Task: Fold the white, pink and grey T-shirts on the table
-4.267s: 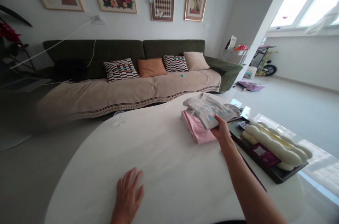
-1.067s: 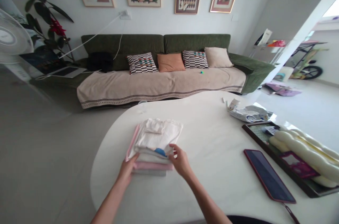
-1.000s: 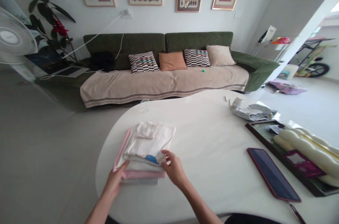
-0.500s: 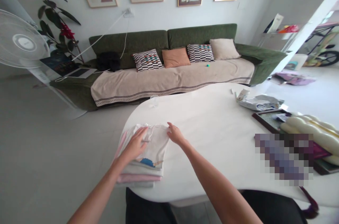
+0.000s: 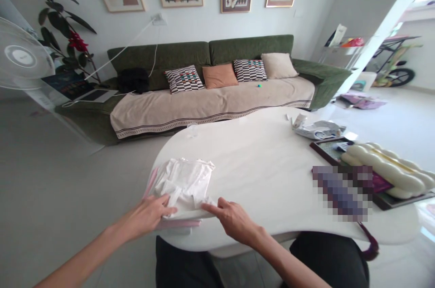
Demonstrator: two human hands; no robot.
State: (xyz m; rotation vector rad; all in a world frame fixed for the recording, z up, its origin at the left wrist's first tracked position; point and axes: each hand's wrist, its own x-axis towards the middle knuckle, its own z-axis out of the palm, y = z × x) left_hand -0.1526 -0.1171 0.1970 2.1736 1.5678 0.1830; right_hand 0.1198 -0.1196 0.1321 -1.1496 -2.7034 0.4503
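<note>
A white T-shirt [image 5: 190, 174], folded and rumpled, lies on top of a stack of folded clothes at the left end of the white table. Below it, the edge of a pink garment [image 5: 181, 223] shows, with pale cloth under that. At the shirt's near left corner, my left hand [image 5: 151, 215] has its fingers closed on the fabric. My right hand [image 5: 234, 220] grips the near right corner, index finger stretched along the edge and the thumb above. The blue print seen on the shirt earlier is out of sight.
The white table [image 5: 251, 156] carries a dark tray [image 5: 326, 149] with a cream puffy object [image 5: 387, 165] at right. Nearby are a crumpled silver packet [image 5: 319, 129] and a pixelated item [image 5: 340, 195]. A green sofa [image 5: 251, 45] and a fan [image 5: 23, 54] stand beyond.
Both hands have come from the shirt's far part to its near edge. The shirt's upper side is now plain and rumpled, its print covered. The view has shifted slightly.
</note>
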